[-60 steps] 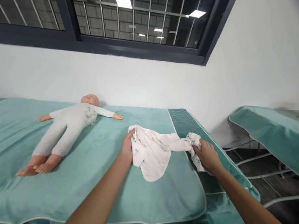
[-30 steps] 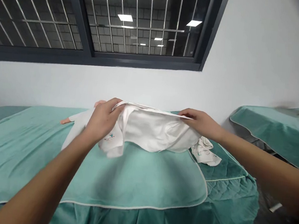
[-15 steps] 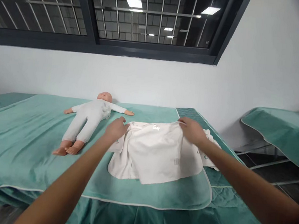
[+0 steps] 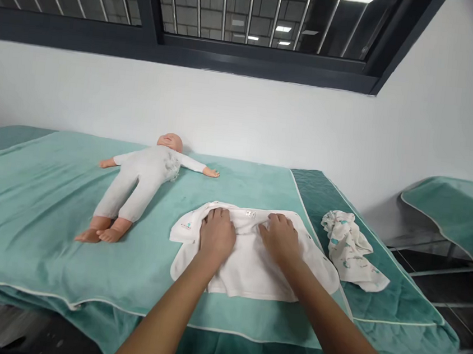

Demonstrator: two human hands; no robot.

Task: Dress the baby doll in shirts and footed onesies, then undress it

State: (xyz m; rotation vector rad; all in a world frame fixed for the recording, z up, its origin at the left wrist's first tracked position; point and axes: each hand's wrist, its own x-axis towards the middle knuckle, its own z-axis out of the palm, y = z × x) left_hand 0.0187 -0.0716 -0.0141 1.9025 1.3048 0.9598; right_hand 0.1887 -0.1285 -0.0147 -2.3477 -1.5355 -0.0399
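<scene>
A white baby shirt (image 4: 247, 274) lies spread out on the green bedcover, its collar toward the wall and a label at the neck. My left hand (image 4: 217, 232) rests on its upper left part, fingers stretched toward the collar. On the upper right part lies my right hand (image 4: 283, 239), its thumb apart from the fingers. Both hands are open, palms down on the cloth. A short sleeve with a small print sticks out at the shirt's left. To the left, a baby doll (image 4: 141, 172) in a white body suit lies on its back, arms spread.
A crumpled white garment with a green print (image 4: 349, 251) lies on the darker quilted strip at right. The green bedcover (image 4: 39, 207) hangs over the front edge. A white wall (image 4: 247, 116) and a barred window stand behind. Another green-covered bed (image 4: 464, 218) is at far right.
The shirt, held up by its collar before, now lies flat on the bed. My hands have let go of the collar edge and moved closer together onto the cloth. The view has tilted down.
</scene>
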